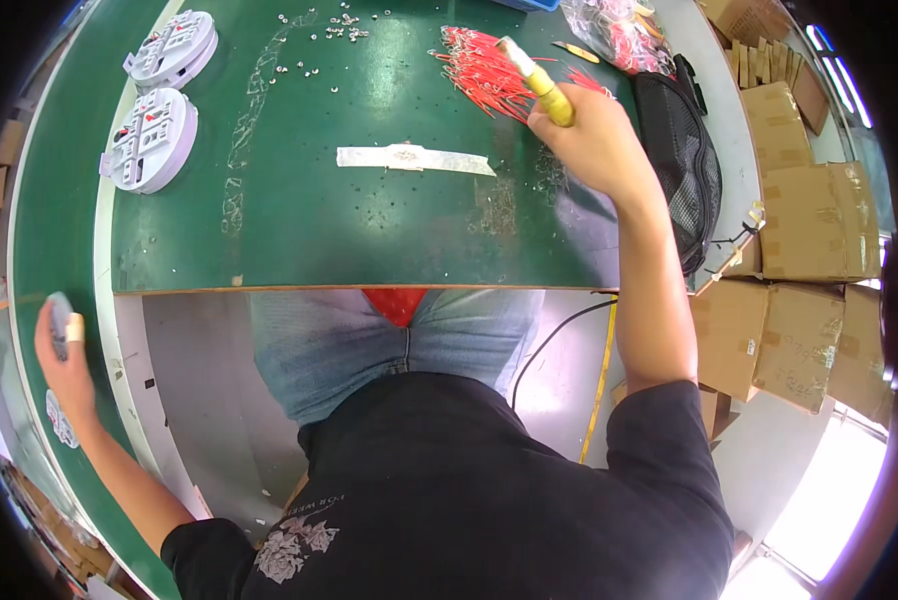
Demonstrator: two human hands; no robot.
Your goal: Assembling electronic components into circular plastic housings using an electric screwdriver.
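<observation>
The right hand (594,140) is closed around the yellow handle of a screwdriver (536,80), far right on the green counter (369,240); the tool's long axis runs from the fist up and to the left, its far end lying over a heap of red wires (489,75); so the wires sit just beyond and left of that hand, touching or nearly touching the tool's tip, and the right hand is by far the nearer of the 2 to them. The left hand (64,355) is stretched out well apart, at the near left over the side belt (39,220); its fingers are curled on a small pale grey piece (59,312), with a taped fingertip showing; what the piece is cannot be told.

On the counter's far left lie 2 round white plastic bases (159,95), one nearer than the other; small metal screws (334,30) are scattered at the far edge between the bases and the wires; a strip of white tape (414,158) lies across the middle. To the right of the right hand hangs a black mesh bag (684,150), a clear bag of red parts (619,30) lies beyond it, and cardboard boxes (814,220) stand stacked further right.
</observation>
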